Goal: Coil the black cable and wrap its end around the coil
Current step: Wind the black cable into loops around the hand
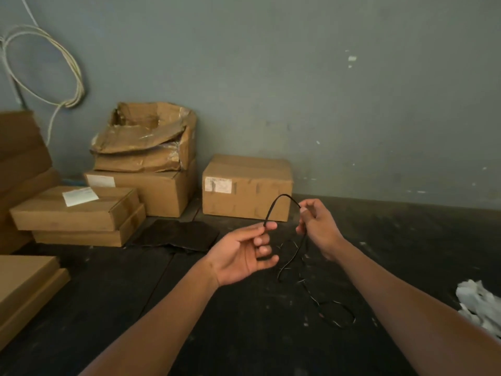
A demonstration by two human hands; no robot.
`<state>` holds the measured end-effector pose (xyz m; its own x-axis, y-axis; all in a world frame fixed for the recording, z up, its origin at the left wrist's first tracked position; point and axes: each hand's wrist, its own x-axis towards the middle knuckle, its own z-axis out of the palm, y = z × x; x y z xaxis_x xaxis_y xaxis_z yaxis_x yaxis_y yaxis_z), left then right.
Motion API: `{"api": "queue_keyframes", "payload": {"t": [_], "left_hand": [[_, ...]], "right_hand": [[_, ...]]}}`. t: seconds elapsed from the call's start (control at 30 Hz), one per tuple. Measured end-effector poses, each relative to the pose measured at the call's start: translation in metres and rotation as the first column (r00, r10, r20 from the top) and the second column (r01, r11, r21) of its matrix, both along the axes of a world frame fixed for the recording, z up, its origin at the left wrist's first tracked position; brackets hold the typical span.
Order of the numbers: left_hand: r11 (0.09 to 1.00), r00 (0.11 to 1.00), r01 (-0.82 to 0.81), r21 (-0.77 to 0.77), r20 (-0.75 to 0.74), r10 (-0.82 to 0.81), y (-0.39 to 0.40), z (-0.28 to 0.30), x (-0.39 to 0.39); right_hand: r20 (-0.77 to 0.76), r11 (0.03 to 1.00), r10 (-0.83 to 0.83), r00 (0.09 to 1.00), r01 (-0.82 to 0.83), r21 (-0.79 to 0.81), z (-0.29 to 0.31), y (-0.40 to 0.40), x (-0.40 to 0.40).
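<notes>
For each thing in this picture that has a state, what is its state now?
black cable: arched between both hands, rest loose on floor, not coiled
left hand: pinching cable
right hand: pinching cable
torn box: open, crumpled
single box: closed
white cable: coiled on wall

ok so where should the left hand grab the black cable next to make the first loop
On the slack strand hanging below the right hand, just above where the black cable curls on the dark floor. Come from the left side with the left hand: that strand hangs free and faces its open fingers.
</notes>
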<state>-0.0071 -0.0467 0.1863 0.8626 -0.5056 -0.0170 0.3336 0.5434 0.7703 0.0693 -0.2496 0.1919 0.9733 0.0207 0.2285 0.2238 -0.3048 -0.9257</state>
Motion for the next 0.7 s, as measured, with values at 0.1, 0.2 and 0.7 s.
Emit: {"api": "queue_keyframes", "payload": {"t": [0.1, 0.2, 0.7], "left_hand": [[1.0, 1.0, 0.008, 0.029, 0.006, -0.008, -0.007, 0.024, -0.003], [0.989, 0.999, -0.018, 0.145, 0.032, 0.014, -0.013, 0.049, -0.003], [0.954, 0.968, 0.201, 0.223, 0.104, -0.228, -0.028, 0.089, -0.027]], "right_hand": [[0.028, 0.993, 0.109, 0.994, -0.107, -0.055, 0.012, -0.001, -0.004], [0.117, 0.979, 0.202, 0.972, -0.201, -0.018, 0.027, 0.004, -0.01], [0.294, 0.985, 0.108, 0.95, -0.142, 0.096, 0.066, 0.013, -0.01]]}}
